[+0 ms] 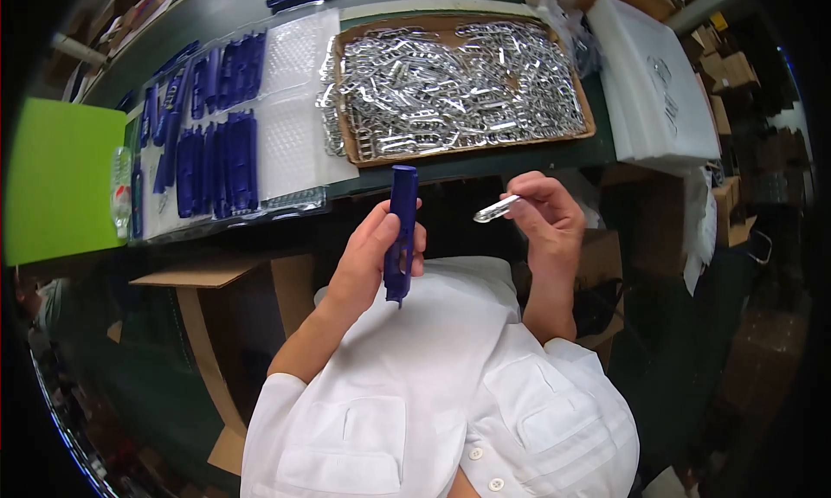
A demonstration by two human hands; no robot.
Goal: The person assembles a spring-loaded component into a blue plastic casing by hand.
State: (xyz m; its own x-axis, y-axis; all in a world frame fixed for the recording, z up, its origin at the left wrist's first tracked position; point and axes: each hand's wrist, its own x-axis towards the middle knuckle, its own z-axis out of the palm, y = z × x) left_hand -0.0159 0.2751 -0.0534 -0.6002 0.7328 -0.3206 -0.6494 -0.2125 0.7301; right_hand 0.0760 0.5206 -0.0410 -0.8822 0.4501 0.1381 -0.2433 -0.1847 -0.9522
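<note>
Green panel (65,182): flat, smooth, lime-coloured, matt, at the far left of the worktop.
Bottle (120,191): 1, clear plastic, ribbed, lying over the panel's right edge.
Blue parts (238,165): long, narrow, dark plastic mouldings; most lie side by side in 2 groups, nearer and farther, with others loose to their left.
Carton (206,325): plain brown cardboard, flaps spread, below the worktop's edge.
Moulded sheet (294,143): thin, translucent, dimpled plastic, just right of the blue parts.
Left hand (368,247): gripping 1 blue piece, thumb on the near face, fingers wrapped behind and showing at its right side.
Blue piece (401,230): rigid plastic, elongated, near upright in the view, with a blunt top, cut-outs along its lower half and a thin stub at the bottom; held in front of the shirt and the worktop's edge.
Shirt (389,359): white woven cloth, short-sleeved, pocketed, 2 pale buttons visible.
Cardboard tray (467,150): shallow, brown, low-walled, heaped with shiny metal pieces (467,83), slim and tangled.
Silver piece (495,210): 1, slim, bright, polished metal, tilted, its left end lower; near the blue piece but apart from it.
Right hand (550,217): pinching the silver piece by its right end between thumb and fingertips, other fingers curled.
White stack (649,83): thick, soft-looking translucent sheets, right of the cardboard tray.
</note>
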